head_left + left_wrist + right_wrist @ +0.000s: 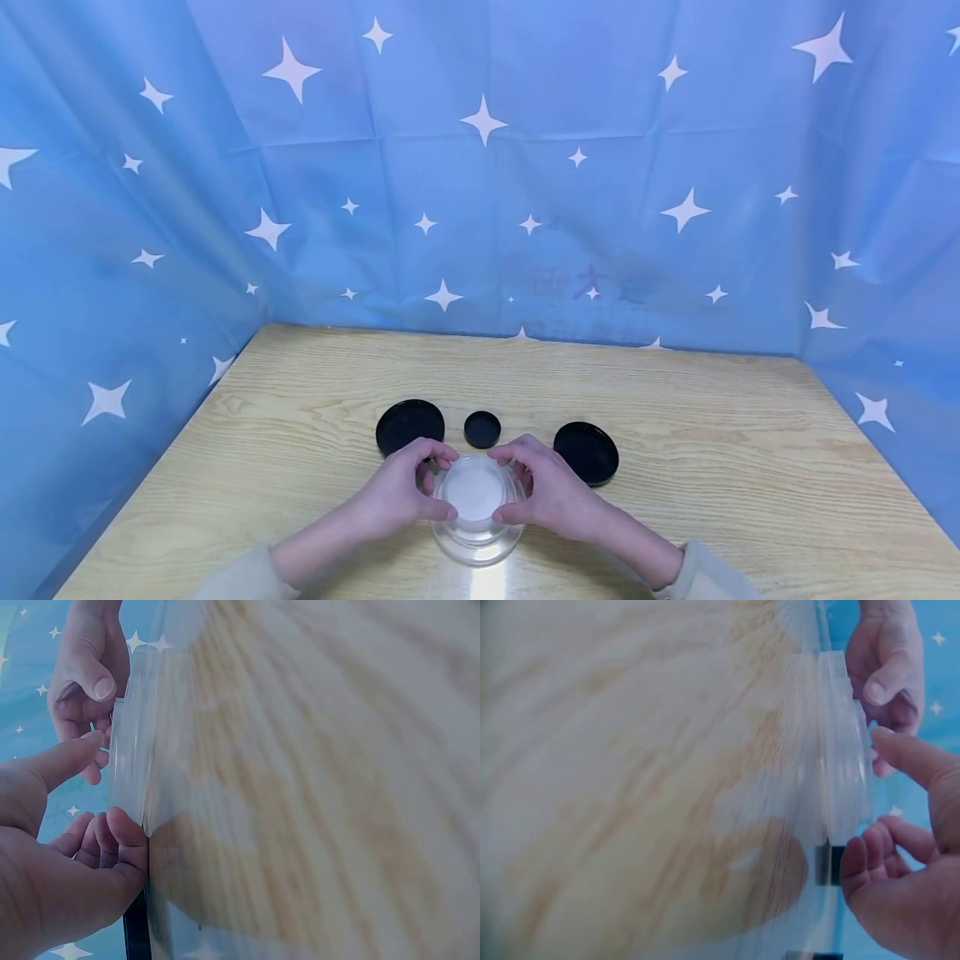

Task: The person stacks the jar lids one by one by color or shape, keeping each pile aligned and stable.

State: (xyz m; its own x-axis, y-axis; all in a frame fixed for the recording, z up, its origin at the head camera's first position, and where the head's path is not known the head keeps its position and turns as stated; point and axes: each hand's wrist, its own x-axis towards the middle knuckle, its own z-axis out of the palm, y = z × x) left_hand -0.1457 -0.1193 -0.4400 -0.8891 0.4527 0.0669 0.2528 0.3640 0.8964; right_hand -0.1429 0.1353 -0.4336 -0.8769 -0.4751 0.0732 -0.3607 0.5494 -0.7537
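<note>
A stack of clear round dishes (480, 552) sits near the front of the table, the widest at the bottom. The smallest top dish (474, 492) looks whitish from above. My left hand (401, 492) curves round its left side, thumb toward me and index finger at the far rim. From the right, my right hand (551, 492) mirrors it, fingertips close to the rim. In the left wrist view, the left hand's other fingers (124, 832) curl beside the stacked edges (135, 769). The right wrist view shows the right thumb (904, 750) right at the top dish's edge.
Beyond the hands lie three shallow round black lids: a large one (409, 425) at left, a small one (482, 429) in the middle and another large one (587, 452) at right. A blue star-printed curtain (480, 183) closes off the wooden table (712, 433) behind and at the sides.
</note>
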